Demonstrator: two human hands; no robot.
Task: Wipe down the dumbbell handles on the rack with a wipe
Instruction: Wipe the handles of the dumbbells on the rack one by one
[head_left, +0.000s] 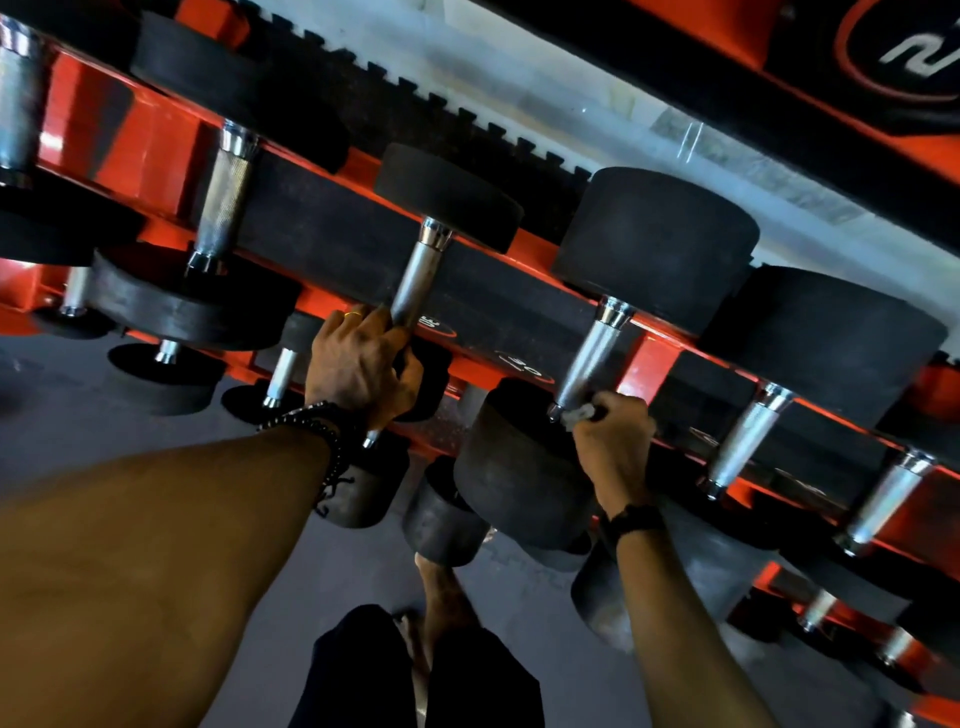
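While the left hand curls around one steel dumbbell handle, the right hand pinches a thin, floppy wipe against the next handle. Those knurled bars probably grip well; the rubber heads look heavy, parked on the orange rack.

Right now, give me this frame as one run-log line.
step: wiping handle | right hand: wipe pressed on near end of dumbbell handle | left hand: gripping neighbouring handle | rack: orange

left hand: closed, arm extended | right hand: fisted, arm extended
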